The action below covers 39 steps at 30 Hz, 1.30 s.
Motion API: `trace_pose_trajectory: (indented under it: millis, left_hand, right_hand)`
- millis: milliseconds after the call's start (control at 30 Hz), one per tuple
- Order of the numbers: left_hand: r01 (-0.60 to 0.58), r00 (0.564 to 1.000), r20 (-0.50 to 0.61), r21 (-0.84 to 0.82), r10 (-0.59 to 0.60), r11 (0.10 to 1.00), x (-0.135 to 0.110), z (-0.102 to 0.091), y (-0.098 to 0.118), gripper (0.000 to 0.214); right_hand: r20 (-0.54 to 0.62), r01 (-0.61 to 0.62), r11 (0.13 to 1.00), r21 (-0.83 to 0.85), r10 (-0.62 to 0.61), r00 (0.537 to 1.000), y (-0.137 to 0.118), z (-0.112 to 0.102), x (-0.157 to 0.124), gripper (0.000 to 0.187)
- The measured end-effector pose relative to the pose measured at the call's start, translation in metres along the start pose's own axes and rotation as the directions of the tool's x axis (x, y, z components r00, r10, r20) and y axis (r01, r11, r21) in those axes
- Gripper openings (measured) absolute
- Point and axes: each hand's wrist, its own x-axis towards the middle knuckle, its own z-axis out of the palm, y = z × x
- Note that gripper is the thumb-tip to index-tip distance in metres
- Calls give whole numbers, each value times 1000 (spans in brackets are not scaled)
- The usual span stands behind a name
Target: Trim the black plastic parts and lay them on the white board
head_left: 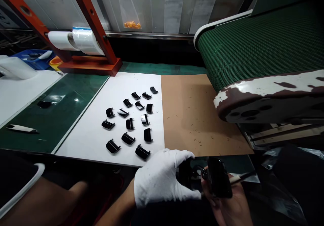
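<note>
Gloved L hand (160, 178) clamped on glossy black plastic part (219, 178), bare R hand (227, 207) gripping it too, more black parts (129, 118) on white sheet (83, 145)

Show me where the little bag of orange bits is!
In the head view, the clear bag of orange pieces hangs at top centre, just right of the orange frame and above the metal rail.

Green belt conveyor (258, 43) beside a brown card sheet (192, 118), apparent film rolls (86, 41) on an orange rack (91, 20)
</note>
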Motion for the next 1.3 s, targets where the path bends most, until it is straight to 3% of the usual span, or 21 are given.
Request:
trace_pose_trajectory:
  millis: [467, 867, 1000, 1133, 1300]
  left_hand:
    - [19, 1000, -15, -35, -20, 999, -1, 2, -2, 37]
    - [13, 993, -114, 15, -11, 1000, -3, 10, 4, 45]
    - [-32, 993, -112, -21, 30, 999, -1, 18, 0, 45]
    - [-44, 985, -168, -15, 41, 999, 3, 33, -6, 61]
    - [-82, 993, -94, -75, 75, 994, 6, 41, -8, 48]
  right_hand:
    - [20, -8, 999, 50, 7, 1000, 7, -5, 4, 25]
    - [-12, -52, 998, 43, 53, 999, 0, -6, -2, 29]
    - [-22, -18, 997, 72, 19, 1000, 4, -16, -4, 31]
    - [-48, -13, 997, 77, 17, 999, 10, -30, -6, 31]
    - [-54, -12, 999, 44, 15, 998, 9, -36, -10, 26]
